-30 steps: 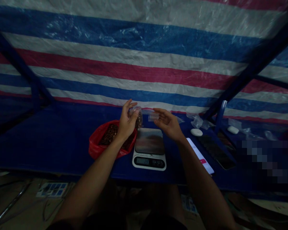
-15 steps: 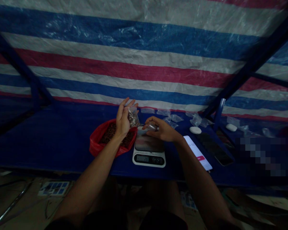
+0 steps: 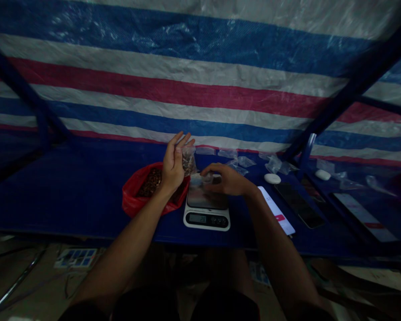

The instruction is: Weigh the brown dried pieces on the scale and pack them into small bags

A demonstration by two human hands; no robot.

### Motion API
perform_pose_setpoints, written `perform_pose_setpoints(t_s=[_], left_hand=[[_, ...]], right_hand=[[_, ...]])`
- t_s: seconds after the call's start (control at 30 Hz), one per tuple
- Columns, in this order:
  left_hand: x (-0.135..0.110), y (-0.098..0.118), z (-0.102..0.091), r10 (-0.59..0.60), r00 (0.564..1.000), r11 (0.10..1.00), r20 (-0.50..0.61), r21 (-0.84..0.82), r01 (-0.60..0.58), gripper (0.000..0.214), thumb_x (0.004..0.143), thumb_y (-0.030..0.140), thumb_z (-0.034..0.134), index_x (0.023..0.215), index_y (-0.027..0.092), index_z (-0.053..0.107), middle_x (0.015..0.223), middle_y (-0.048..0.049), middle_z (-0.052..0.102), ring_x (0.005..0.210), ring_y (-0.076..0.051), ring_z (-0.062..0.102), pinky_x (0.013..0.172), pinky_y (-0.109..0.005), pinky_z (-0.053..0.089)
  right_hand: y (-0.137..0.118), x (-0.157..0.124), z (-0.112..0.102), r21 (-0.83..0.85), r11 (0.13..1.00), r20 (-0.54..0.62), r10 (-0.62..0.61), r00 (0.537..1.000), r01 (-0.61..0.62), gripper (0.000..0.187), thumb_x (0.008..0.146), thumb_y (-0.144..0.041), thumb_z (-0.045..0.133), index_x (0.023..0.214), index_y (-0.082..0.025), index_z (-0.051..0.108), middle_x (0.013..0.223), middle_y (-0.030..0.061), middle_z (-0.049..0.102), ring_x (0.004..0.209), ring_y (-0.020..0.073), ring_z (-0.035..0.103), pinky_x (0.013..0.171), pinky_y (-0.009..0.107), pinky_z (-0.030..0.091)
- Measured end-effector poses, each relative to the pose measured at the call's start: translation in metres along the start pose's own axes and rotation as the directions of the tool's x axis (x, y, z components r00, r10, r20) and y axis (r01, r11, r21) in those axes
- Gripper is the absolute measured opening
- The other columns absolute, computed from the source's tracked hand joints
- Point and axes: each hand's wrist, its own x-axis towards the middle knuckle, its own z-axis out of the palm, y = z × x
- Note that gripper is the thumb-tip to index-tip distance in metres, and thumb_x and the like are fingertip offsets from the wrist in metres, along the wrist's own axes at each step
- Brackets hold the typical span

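Note:
My left hand (image 3: 173, 167) is closed around the side of a small clear plastic bag (image 3: 189, 161), its fingers pointing up. Small brownish pieces fill part of that bag. In the curled fingers of my right hand (image 3: 233, 179) is a small clear cup (image 3: 207, 179), low over the plate of a white digital scale (image 3: 207, 221). Whether the cup touches the plate, I cannot tell. Beside the scale, under my left forearm, a red plastic bag (image 3: 131, 199) stands wide with many brown pieces (image 3: 151, 182) inside.
Clear plastic bags (image 3: 227, 153) lie along the back of the blue table (image 3: 70, 187). To the right are a lit phone (image 3: 276, 213), a dark phone (image 3: 300, 206), white oval objects (image 3: 272, 179) and another phone (image 3: 364, 217). Blue frame bars (image 3: 347, 96) slant up before a striped sheet (image 3: 187, 93).
The right hand has tilted the clear cup more upright over the scale. My left hand with the clear bag has moved slightly up and right. The view has shifted a little.

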Motion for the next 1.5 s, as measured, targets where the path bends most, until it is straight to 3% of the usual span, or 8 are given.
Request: perform_pose_setpoints(t_s=[0.2, 0.3, 0.43, 0.73, 0.83, 0.97, 1.13, 1.5], left_hand=[[-0.005, 0.01, 0.01, 0.0, 1.0, 0.999, 0.03, -0.041, 0.001, 0.043, 0.112, 0.052, 0.044, 0.148, 0.032, 0.055, 0.153, -0.0122, 0.066, 0.134, -0.032, 0.069, 0.118, -0.058, 0.051], [-0.008, 0.018, 0.014, -0.069, 0.997, 0.996, 0.024, -0.057, 0.07, 0.045, 0.11, 0.057, 0.047, 0.147, 0.032, 0.057, 0.152, -0.0121, 0.067, 0.135, -0.033, 0.069, 0.119, -0.058, 0.05], [-0.011, 0.029, 0.019, -0.12, 0.99, 0.986, 0.074, -0.11, 0.127, 0.046, 0.108, 0.057, 0.051, 0.146, 0.032, 0.058, 0.148, -0.011, 0.069, 0.138, -0.033, 0.067, 0.122, -0.06, 0.047], [-0.013, 0.04, 0.024, -0.14, 0.977, 0.984, 0.161, -0.084, 0.155, 0.047, 0.11, 0.055, 0.05, 0.149, 0.029, 0.057, 0.147, -0.0108, 0.071, 0.14, -0.032, 0.065, 0.123, -0.059, 0.046], [-0.013, 0.038, 0.023, -0.142, 0.975, 0.984, 0.172, -0.084, 0.158, 0.047, 0.11, 0.054, 0.05, 0.151, 0.03, 0.054, 0.15, -0.0112, 0.068, 0.137, -0.031, 0.067, 0.122, -0.056, 0.048], [-0.011, 0.032, 0.022, -0.229, 0.961, 0.968, 0.156, -0.063, 0.241, 0.061, 0.098, 0.054, 0.073, 0.15, 0.029, 0.053, 0.144, -0.0129, 0.072, 0.126, -0.029, 0.073, 0.108, -0.046, 0.059], [-0.004, 0.031, 0.019, -0.38, 0.921, 0.925, 0.081, 0.023, 0.379, 0.042, 0.091, 0.057, 0.079, 0.103, 0.018, 0.076, 0.092, -0.0068, 0.082, 0.081, -0.021, 0.077, 0.073, -0.032, 0.063], [-0.002, 0.036, 0.014, -0.351, 0.932, 0.936, 0.092, 0.072, 0.345, 0.034, 0.09, 0.052, 0.081, 0.096, 0.019, 0.084, 0.094, -0.0071, 0.084, 0.083, -0.021, 0.076, 0.078, -0.031, 0.06]], right_hand=[[-0.001, -0.004, -0.004, 0.019, 0.996, 0.027, 0.083, 0.996, -0.083, 0.059, 0.069, -0.042, 0.097, 0.121, -0.023, 0.077, 0.122, 0.0096, 0.076, 0.112, 0.0281, 0.068, 0.101, 0.046, 0.055], [-0.005, -0.002, -0.003, 0.164, 0.986, -0.133, 0.001, 0.991, 0.021, 0.053, 0.079, -0.053, 0.09, 0.123, -0.025, 0.076, 0.125, 0.0085, 0.076, 0.115, 0.0282, 0.068, 0.105, 0.048, 0.053], [-0.006, 0.009, 0.01, 0.328, 0.939, -0.414, 0.041, 0.909, 0.107, 0.042, 0.094, -0.06, 0.073, 0.118, -0.026, 0.076, 0.117, 0.0066, 0.077, 0.107, 0.0254, 0.07, 0.098, 0.045, 0.056], [-0.011, 0.017, 0.019, 0.494, 0.831, -0.526, 0.05, 0.849, 0.257, 0.035, 0.085, -0.058, 0.084, 0.095, -0.025, 0.076, 0.096, 0.003, 0.078, 0.092, 0.0209, 0.071, 0.091, 0.041, 0.059], [-0.012, 0.018, 0.018, 0.474, 0.842, -0.558, 0.061, 0.827, 0.258, 0.034, 0.087, -0.058, 0.083, 0.094, -0.025, 0.075, 0.096, 0.0033, 0.077, 0.093, 0.0209, 0.071, 0.093, 0.042, 0.059], [-0.011, 0.018, 0.018, 0.435, 0.877, -0.588, 0.106, 0.802, 0.203, 0.041, 0.088, -0.065, 0.079, 0.092, -0.025, 0.072, 0.09, 0.0027, 0.072, 0.086, 0.019, 0.066, 0.083, 0.036, 0.058], [-0.013, 0.016, 0.02, 0.374, 0.906, -0.62, 0.088, 0.779, 0.195, 0.044, 0.09, -0.067, 0.074, 0.089, -0.024, 0.069, 0.081, 0.0006, 0.064, 0.075, 0.0157, 0.057, 0.069, 0.03, 0.051], [-0.016, 0.013, 0.018, 0.242, 0.953, -0.597, -0.004, 0.802, 0.185, 0.037, 0.095, -0.06, 0.071, 0.09, -0.023, 0.069, 0.081, 0.0008, 0.063, 0.071, 0.0158, 0.052, 0.067, 0.033, 0.043]])
